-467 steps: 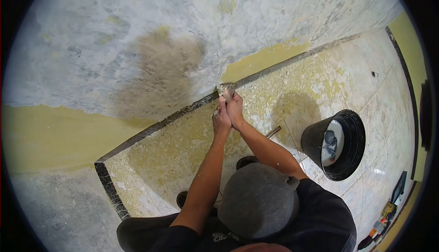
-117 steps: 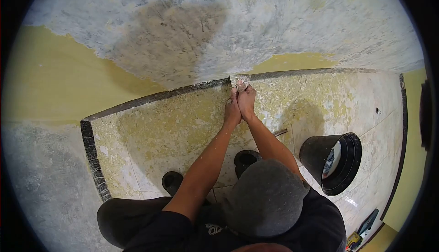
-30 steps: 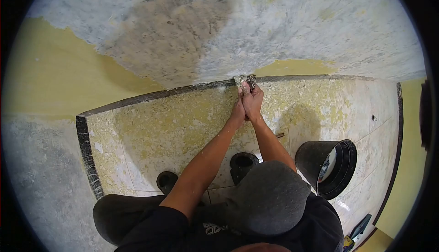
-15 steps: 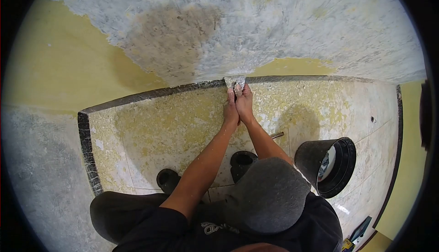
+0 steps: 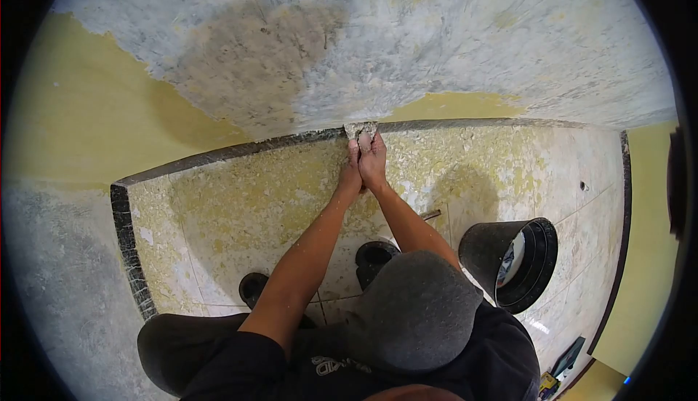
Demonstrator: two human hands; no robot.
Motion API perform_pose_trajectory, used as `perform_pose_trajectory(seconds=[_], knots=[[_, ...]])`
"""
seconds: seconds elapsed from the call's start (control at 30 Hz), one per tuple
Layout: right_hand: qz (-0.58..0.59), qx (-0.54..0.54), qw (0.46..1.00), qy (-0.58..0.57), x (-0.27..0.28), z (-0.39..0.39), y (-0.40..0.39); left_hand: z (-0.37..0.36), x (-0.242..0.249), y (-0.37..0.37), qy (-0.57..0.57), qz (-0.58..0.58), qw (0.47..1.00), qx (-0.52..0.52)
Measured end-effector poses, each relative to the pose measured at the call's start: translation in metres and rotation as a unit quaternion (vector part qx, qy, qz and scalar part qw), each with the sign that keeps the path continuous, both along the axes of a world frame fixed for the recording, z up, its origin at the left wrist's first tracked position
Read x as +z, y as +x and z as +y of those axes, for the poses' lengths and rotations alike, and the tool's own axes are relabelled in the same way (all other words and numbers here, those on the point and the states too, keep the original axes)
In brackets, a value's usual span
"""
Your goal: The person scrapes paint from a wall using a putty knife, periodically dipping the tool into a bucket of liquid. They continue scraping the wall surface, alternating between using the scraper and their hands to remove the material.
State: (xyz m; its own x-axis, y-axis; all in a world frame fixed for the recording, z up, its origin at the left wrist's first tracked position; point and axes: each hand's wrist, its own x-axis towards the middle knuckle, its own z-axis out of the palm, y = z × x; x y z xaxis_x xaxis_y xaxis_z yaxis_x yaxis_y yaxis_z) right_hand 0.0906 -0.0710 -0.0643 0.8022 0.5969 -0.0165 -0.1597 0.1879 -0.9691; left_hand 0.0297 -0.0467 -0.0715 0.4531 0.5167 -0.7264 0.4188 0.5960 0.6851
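Observation:
My left hand (image 5: 351, 174) and my right hand (image 5: 375, 162) are pressed together, both gripping one scraper (image 5: 359, 130). Its dusty blade rests against the foot of the wall (image 5: 436, 45), right above the dark skirting strip (image 5: 247, 148). The wall there is scraped to grey-white plaster, with a brownish damp-looking patch (image 5: 254, 52) up to the left. A band of yellow paint (image 5: 454, 105) remains just right of the blade. Flakes of yellow paint cover the tiled floor (image 5: 247, 205) below my hands.
A black bucket (image 5: 509, 263) with something pale inside stands on the floor to my right. My feet in dark shoes (image 5: 374, 255) are under me. Yellow painted wall (image 5: 87, 125) lies at the left, and tools (image 5: 560, 372) lie at the bottom right.
My hands and the scraper have shifted slightly left along the skirting since half a second ago, after moving back and forth along the wall's foot; the view has moved a little too.

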Motion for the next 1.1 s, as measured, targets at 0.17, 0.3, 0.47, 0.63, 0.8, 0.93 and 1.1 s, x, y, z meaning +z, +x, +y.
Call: perform_pose_trajectory(seconds=[0.17, 0.3, 0.47, 0.63, 0.8, 0.93, 1.1], knots=[[-0.021, -0.029, 0.999, 0.003, -0.01, 0.0, -0.001, -0.001, 0.002, 0.0, -0.001, -0.02, 1.0, -0.006], [-0.079, -0.032, 0.996, -0.025, -0.003, -0.002, 0.002, -0.002, -0.015, 0.0, 0.112, -0.019, 0.992, -0.059], [-0.136, -0.022, 0.989, -0.059, 0.013, 0.002, 0.006, 0.002, 0.006, 0.0, 0.174, -0.031, 0.978, -0.11], [-0.097, -0.024, 0.994, -0.037, 0.016, -0.001, 0.003, -0.002, -0.012, 0.006, 0.125, -0.036, 0.99, -0.057], [-0.064, -0.01, 0.998, -0.027, 0.018, -0.002, 0.004, -0.007, -0.007, 0.006, 0.053, -0.098, 0.994, -0.019], [-0.085, -0.01, 0.995, -0.057, 0.011, -0.003, 0.008, -0.008, -0.024, 0.01, 0.004, -0.085, 0.996, -0.003], [-0.073, -0.03, 0.996, -0.051, 0.0, -0.002, 0.007, -0.009, -0.01, 0.008, -0.011, -0.082, 0.996, 0.025]])
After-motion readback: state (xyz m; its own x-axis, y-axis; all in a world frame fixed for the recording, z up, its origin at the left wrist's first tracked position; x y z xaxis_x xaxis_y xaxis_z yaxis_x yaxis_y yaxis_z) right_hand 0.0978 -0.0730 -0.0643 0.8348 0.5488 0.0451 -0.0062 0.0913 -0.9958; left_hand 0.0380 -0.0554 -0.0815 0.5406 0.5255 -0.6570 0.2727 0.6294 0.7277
